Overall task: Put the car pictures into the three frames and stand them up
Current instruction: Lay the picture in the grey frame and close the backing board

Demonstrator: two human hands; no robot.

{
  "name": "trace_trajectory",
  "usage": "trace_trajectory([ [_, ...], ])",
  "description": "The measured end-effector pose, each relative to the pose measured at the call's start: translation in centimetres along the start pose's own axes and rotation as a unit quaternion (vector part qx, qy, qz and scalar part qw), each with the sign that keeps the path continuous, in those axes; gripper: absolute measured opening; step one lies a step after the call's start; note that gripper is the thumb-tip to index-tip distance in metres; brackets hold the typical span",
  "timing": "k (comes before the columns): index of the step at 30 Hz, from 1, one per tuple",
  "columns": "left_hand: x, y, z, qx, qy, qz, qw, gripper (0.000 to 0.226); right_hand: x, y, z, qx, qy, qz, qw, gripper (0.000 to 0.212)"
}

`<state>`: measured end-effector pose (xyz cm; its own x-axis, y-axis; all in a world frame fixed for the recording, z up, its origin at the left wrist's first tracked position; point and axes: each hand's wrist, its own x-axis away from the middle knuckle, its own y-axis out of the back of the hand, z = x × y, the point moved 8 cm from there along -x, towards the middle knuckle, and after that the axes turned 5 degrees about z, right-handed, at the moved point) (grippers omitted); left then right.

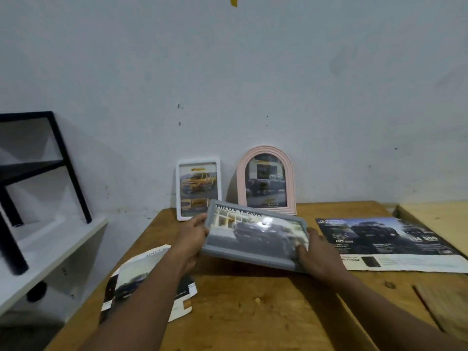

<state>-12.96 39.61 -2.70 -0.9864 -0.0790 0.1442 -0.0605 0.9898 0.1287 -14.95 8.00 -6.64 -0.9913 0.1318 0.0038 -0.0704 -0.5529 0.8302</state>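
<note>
Grey frame, with a picture of a dark car under its glare-struck front, is held in landscape between a person's two bare arms over the wooden table, its face tilted up toward the camera. The left grip clasps the frame's left short edge, thumb on the front rim and fingers curled out of sight behind. The right grip clamps the lower right corner, thumb pressed on the front and fingers hidden at the back. Whether the frame's lower edge touches the table cannot be told.

Just beyond the left grip, a white frame stands upright against the wall, showing a yellow car. The held frame's upper left corner covers its lower right corner in view. Beyond and between the two grips, a pink arched frame stands upright beside the white one and apart from it, with a dark car picture inside.

To the right of the right grip, a large printed car sheet lies flat on the table, its left edge just beside that grip. Nearer than the left grip, partly under the left forearm, curled paper pieces lie at the table's left edge. Well to the left of both grips, a white shelf carries a black metal stand.
</note>
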Motion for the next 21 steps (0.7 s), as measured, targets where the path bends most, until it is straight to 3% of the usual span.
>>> trace_trajectory([
  [2,-0.3,-0.7,2.8,-0.124,-0.003,-0.008,0.992,0.044,0.4,-0.2,0.0,0.045,0.011,-0.026,0.999,0.058],
  [6,-0.8,-2.4,6.3,-0.321,-0.056,0.0,0.945,0.055,0.9,-1.2,-0.1,0.104,0.026,-0.035,0.994,0.06],
  [10,-0.7,-4.1,6.9,-0.532,-0.107,0.017,0.84,0.075,1.1,-1.6,-0.1,0.129,0.044,-0.057,0.989,0.054],
  [12,-0.4,-4.9,6.6,-0.58,-0.125,0.03,0.805,0.084,1.0,-1.6,-0.2,0.128,0.044,-0.048,0.99,0.054],
  [16,0.5,-8.2,5.8,-0.608,-0.166,0.071,0.773,0.098,1.0,-1.0,-0.3,0.123,0.046,-0.024,0.991,0.054],
  [21,2.4,-18.9,5.3,-0.619,-0.238,0.168,0.729,0.079,2.3,2.8,-3.1,0.129,0.045,-0.042,0.99,0.042],
])
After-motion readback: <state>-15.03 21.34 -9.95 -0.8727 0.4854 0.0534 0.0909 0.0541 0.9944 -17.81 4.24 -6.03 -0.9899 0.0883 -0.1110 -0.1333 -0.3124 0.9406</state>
